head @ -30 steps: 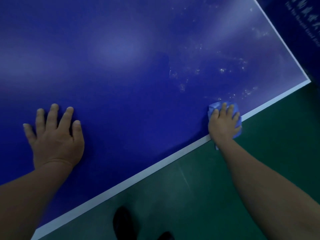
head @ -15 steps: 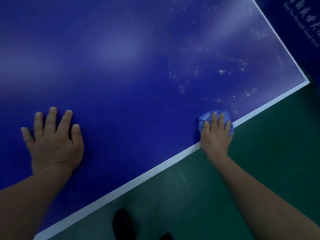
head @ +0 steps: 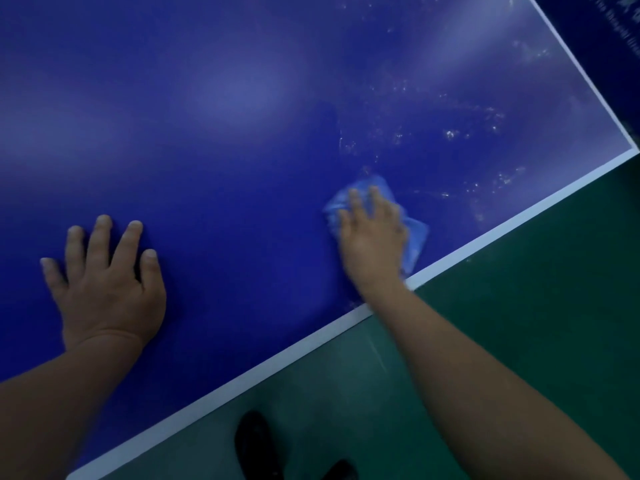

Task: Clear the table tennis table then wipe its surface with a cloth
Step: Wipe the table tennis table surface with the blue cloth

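— Where's the cloth (head: 414,233)?

— On the table (head: 242,150), near its white-lined near edge, some way in from the right corner. It's light blue and bunched, and the right hand (head: 372,237) lies flat on top of it — fingers straight and slightly apart, pressing it down. The hand and cloth are blurred, so finer detail is lost.

— And the left hand (head: 107,289)?

— Palm down on the bare blue top, well to the left of the cloth, fingers spread wide, holding nothing.

— Is the surface clean?

— No. Whitish specks and smears (head: 450,133) dot the blue between the cloth and the right corner, and run on along the right edge.

— Any writing you can read?

— A dark panel (head: 609,26) beyond the right edge carries pale lettering, but it is too blurred and cut off to read.

— Anything below the table?

— Green floor (head: 519,306), and two dark shoes (head: 254,441) at the bottom of the view.
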The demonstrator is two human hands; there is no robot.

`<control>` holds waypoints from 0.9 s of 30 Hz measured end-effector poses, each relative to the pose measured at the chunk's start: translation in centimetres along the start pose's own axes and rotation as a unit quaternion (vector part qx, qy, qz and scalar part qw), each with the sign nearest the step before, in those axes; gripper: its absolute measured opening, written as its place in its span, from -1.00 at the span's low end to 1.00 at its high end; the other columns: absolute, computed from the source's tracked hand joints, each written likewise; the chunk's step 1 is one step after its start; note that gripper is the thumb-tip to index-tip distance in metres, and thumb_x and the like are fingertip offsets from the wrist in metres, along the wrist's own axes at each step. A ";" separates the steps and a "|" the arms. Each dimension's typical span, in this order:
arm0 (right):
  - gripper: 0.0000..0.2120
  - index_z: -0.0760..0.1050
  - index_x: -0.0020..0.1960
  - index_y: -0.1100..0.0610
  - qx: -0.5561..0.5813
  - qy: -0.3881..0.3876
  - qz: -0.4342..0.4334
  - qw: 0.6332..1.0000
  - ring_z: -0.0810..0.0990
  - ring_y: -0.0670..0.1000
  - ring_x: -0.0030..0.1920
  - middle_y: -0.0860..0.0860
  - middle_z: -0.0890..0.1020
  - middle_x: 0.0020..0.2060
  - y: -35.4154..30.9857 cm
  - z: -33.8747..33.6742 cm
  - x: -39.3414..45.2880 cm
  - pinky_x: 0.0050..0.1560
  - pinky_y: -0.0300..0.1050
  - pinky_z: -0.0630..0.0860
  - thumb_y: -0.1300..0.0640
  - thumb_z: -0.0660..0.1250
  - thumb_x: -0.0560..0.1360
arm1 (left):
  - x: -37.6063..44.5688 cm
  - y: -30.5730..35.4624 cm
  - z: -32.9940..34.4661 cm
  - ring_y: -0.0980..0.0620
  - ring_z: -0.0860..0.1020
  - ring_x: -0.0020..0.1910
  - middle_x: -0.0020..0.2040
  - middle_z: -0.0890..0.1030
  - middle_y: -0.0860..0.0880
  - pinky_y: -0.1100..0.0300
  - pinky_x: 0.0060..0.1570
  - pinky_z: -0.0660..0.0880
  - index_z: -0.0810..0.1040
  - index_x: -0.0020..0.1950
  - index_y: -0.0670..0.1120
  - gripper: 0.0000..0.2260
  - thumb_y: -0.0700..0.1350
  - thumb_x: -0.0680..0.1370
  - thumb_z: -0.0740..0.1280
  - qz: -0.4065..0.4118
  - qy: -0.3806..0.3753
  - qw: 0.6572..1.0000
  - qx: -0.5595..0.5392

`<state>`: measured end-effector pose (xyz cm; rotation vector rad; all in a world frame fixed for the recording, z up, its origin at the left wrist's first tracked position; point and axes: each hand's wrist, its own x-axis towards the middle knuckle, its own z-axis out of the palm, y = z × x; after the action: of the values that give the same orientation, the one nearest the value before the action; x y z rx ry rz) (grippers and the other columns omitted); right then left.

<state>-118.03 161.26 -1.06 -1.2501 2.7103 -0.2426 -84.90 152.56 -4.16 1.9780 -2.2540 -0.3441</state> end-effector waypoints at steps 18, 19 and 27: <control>-0.71 0.51 0.27 -0.12 0.076 0.046 -0.132 0.987 0.51 -0.03 0.14 -0.07 0.54 0.17 -3.7 0.7 -9.7 0.11 -0.06 0.52 -0.05 0.20 0.58 | -0.1 0.0 -0.3 -0.10 -0.03 0.58 0.60 0.12 -0.03 -0.34 0.48 -0.04 0.17 0.55 0.13 -0.54 0.21 0.67 -0.07 -0.007 -0.006 1.000 -0.005; -0.73 0.55 0.23 -0.13 0.100 0.042 -0.108 0.988 0.56 -0.02 0.09 -0.05 0.59 0.14 -2.3 0.4 -9.8 0.10 -0.03 0.55 -0.05 0.22 0.57 | -0.1 0.1 -0.3 -0.10 -0.03 0.58 0.60 0.12 -0.03 -0.34 0.48 -0.05 0.17 0.55 0.13 -0.53 0.22 0.67 -0.07 -0.006 -0.009 1.000 -0.007; -0.58 0.49 0.25 0.28 0.142 0.120 0.327 0.927 0.50 0.11 0.02 0.13 0.47 0.14 15.0 -8.8 -0.9 -0.13 -0.27 0.22 -0.06 0.17 0.63 | -0.4 0.9 -1.2 -0.11 -0.06 0.59 0.61 0.10 -0.02 -0.31 0.50 -0.11 0.19 0.55 0.12 -0.55 0.20 0.67 -0.04 -0.011 -0.023 0.999 -0.022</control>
<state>-130.29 172.27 4.52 -0.2167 2.9621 -0.6992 -85.39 152.92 -2.76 1.9943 -2.2317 -0.4423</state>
